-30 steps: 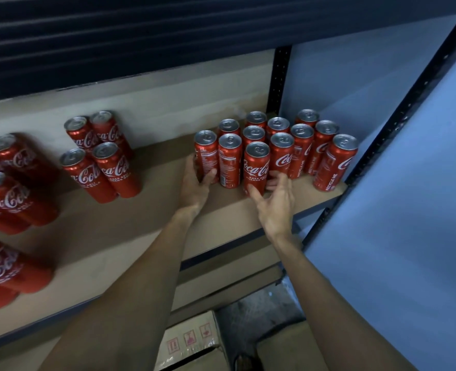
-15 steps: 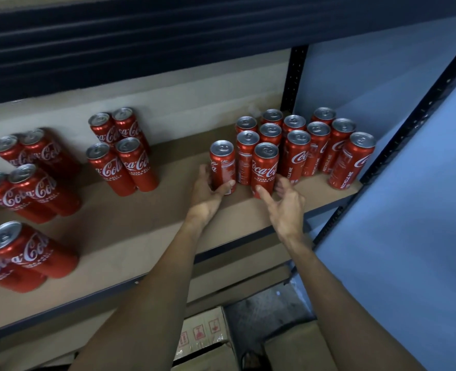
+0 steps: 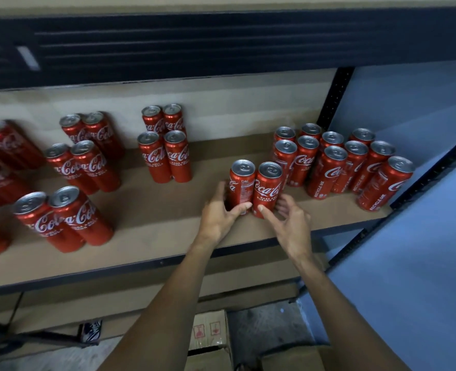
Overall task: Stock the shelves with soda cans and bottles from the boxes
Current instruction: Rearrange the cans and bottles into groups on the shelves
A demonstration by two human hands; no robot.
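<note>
**Red cans: both hands on the front pair**

Red Coca-Cola cans stand upright on a brown board shelf [image 3: 154, 226] w/ a dark metal front edge. Two sit side by side, touching, toward the front: the left can [image 3: 241, 183] & the right can [image 3: 268, 188].

The left hand [image 3: 218, 215] grips the left can low down, thumb curled across its front, fingers going round behind. The right hand [image 3: 291, 223] holds the right can near its base, thumb pressed on the front, other fingers bent round its right side. Both forearms reach up from the bottom of the view.

Just right of & behind the pair is the right cluster [image 3: 328, 167], about ten cans packed close, ending near the dark upright post [image 3: 333, 97] & the blue side panel [image 3: 408, 263]. Left of the hands, apart from them, is a block of four cans [image 3: 165, 153]. Further left are more cans in twos & fours [image 3: 85, 156], and a front pair [image 3: 61, 218] near the edge. Far-left cans are blurred.

Below the shelf, btw the arms, are cardboard boxes [image 3: 210, 333] on a grey floor.
</note>
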